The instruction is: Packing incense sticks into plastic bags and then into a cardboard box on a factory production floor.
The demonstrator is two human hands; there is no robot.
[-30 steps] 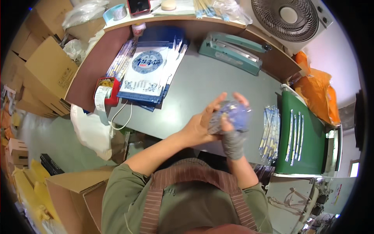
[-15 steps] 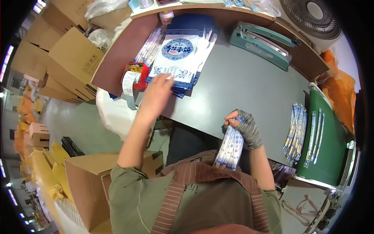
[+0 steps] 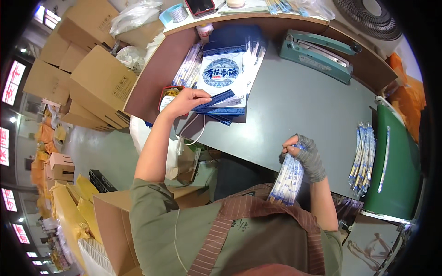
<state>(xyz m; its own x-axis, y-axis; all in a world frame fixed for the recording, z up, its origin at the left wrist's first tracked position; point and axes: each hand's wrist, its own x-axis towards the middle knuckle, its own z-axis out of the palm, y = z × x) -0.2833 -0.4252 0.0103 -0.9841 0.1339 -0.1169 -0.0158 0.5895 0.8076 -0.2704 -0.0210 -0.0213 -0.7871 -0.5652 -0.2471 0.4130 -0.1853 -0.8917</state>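
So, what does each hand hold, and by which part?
The right hand grips a bundle of wrapped chopsticks by its upper end. The left hand pinches the lower edge of a blue bag.

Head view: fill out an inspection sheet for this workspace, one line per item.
Surface: grey table with a brown raised edge at the back.
Job's things: left hand pinches a blue-and-white pouch off the stack; right hand, in a grey glove, holds a bundle of wrapped sticks.
Clutter: teal heat sealer, more wrapped sticks beside a green board, red tape dispenser.
Grippers: both hands closed on their items.
Cables: a white cord loops over the table edge.
Surroundings: cardboard boxes at left, fan at top right.
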